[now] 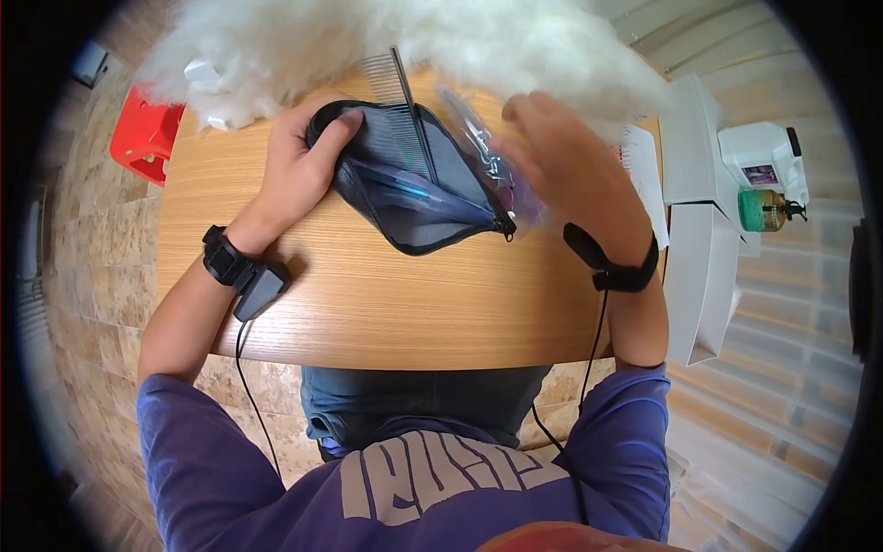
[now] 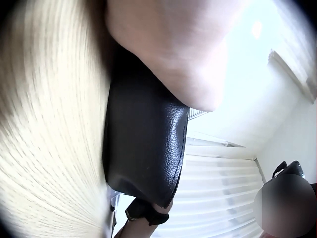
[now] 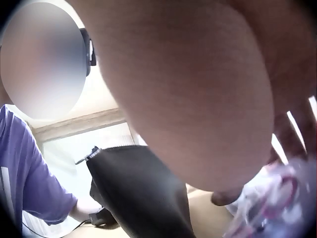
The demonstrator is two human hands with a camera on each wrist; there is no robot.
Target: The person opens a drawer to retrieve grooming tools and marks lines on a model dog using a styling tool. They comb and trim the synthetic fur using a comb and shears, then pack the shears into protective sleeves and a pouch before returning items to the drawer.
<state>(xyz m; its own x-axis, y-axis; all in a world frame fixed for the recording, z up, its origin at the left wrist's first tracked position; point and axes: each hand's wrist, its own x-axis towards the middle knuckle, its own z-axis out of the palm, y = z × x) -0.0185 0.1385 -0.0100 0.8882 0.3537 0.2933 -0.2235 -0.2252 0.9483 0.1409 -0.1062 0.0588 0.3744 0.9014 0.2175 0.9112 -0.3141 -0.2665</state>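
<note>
My left hand [image 1: 303, 152] grips the black zip pouch [image 2: 143, 134] by its left end, thumb over the rim. The pouch's mouth gapes, showing its grey lining. A metal comb [image 1: 411, 115] slants out over the far rim, its lower part inside. Deeper in lies a bluish see-through item [image 1: 405, 189]. Right of the pouch, my right hand [image 1: 561, 152] holds a clear plastic bag [image 3: 267, 208], thumb and fingers at its edge. Shiny metal pieces [image 1: 492, 161] and something pink-purple show through the bag; blur hides their kind.
White fluffy fur [image 1: 395, 37] covers the far edge of the wooden table [image 1: 414, 313]. White boxes [image 1: 694, 276], a white jug [image 1: 759, 156] and a green pump bottle [image 1: 762, 212] stand at the right. Beyond the left edge is a red stool [image 1: 145, 138]. Cables hang from both wrists.
</note>
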